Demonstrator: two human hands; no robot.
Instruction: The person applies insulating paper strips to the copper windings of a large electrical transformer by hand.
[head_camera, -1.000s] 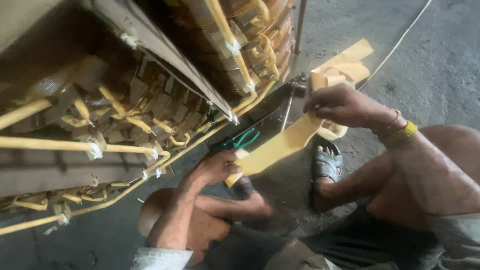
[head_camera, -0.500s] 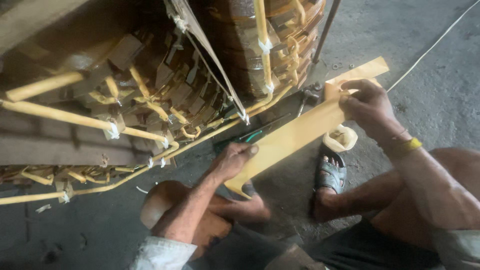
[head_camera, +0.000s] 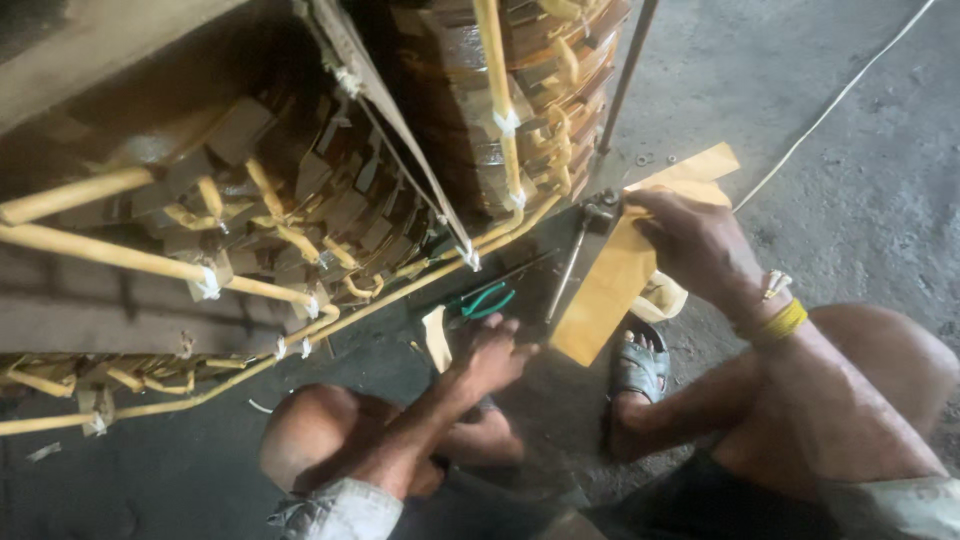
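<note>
Where the concrete floor (head_camera: 860, 170) shows in the head view, it is grey, rough and gritty, with a thin pale cord (head_camera: 830, 105) running across its far right corner. Big winding block (head_camera: 300, 200) fills the upper left: brown, layered strips of stiff board, yellow-tan tubes tied on with white bands, all dusty and worn.

Long flat strip (head_camera: 610, 285) of tan board, smooth and rectangular, runs from the far right part of the floor down toward the near middle, tilted. Right hand (head_camera: 700, 245) is closed over the strip's upper part, fingers curled round the edge, palm down, wrist bent; a yellow band sits on that wrist. The forearm runs back over the right knee.

Left hand (head_camera: 490, 355) is half closed, fingers bent, thumb and fingertips pinching a small pale sliver (head_camera: 437, 338) that stands upright. It lies just beside the strip's lower end, not touching it as far as I can tell. The arm reaches forward between the knees.

Green-handled pliers (head_camera: 487, 298) lie on the floor just beyond the left hand. Grey sandal (head_camera: 640, 365) on one foot sits near the strip's lower end.
</note>
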